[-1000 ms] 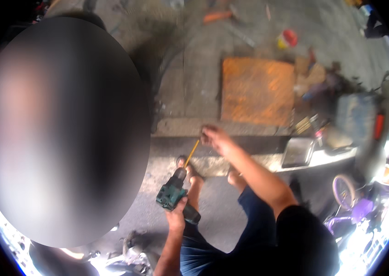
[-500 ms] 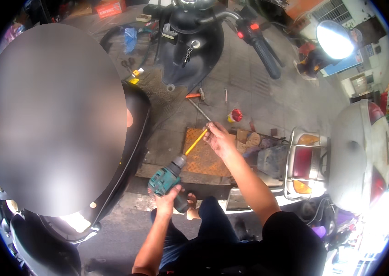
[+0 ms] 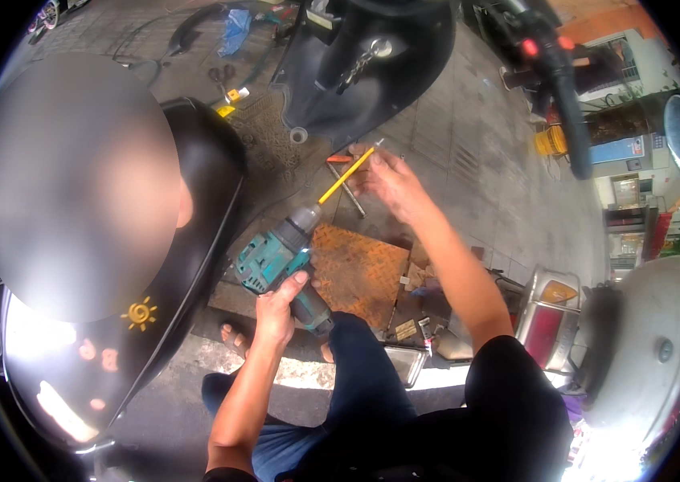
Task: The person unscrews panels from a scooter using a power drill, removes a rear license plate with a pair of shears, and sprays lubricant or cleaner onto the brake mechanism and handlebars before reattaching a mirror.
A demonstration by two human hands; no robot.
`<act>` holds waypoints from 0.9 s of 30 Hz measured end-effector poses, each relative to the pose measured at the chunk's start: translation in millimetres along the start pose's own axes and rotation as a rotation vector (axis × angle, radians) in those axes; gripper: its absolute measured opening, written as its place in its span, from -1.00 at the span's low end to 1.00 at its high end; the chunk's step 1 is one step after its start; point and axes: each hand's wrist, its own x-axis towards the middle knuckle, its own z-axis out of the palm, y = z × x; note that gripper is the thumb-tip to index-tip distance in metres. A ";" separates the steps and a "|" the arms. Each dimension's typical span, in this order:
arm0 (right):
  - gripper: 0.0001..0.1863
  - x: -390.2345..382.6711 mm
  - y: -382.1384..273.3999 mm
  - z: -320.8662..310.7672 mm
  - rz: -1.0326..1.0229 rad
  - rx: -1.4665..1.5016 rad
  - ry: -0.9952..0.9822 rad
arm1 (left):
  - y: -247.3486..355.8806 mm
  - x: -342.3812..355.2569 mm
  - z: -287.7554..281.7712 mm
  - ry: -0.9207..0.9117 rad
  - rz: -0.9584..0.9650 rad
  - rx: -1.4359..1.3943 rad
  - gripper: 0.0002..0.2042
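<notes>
My left hand (image 3: 277, 309) grips the handle of a teal and black cordless drill (image 3: 264, 261), which tilts up to the right. From its chuck sticks a long yellow-shafted bit (image 3: 338, 185) with a small silver tip. My right hand (image 3: 392, 185) is at the tip end of the bit, its blurred fingers curled about the shaft. Just beyond and below that hand, an orange-handled hammer (image 3: 339, 159) and a thin metal rod (image 3: 351, 198) lie on the paving, partly hidden.
A black scooter body (image 3: 364, 72) with hanging keys stands ahead. Left is a glossy black panel (image 3: 195, 193) with a sun sticker; a blurred oval hides much there. A rusty plate (image 3: 360, 269) lies below my hands. Right stand a tail light (image 3: 545, 325) and a silver-grey case (image 3: 653, 345).
The view has shifted. My right hand has moved up along the yellow shaft toward its silver tip, which now shows. The drill remains in my left hand and looks closer.
</notes>
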 end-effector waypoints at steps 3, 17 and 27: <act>-0.35 48.8 41.3 -84.4 -0.231 -0.925 0.266 | -36.9 54.7 -19.9 -0.021 0.041 0.007 -0.56; -0.47 209.4 88.5 -202.4 -0.644 -1.092 0.782 | -139.7 207.3 -64.1 -0.048 0.395 0.117 -0.58; -0.34 207.9 86.5 -215.8 -0.564 -1.137 0.625 | -158.9 254.9 26.3 -0.187 0.563 0.074 -0.70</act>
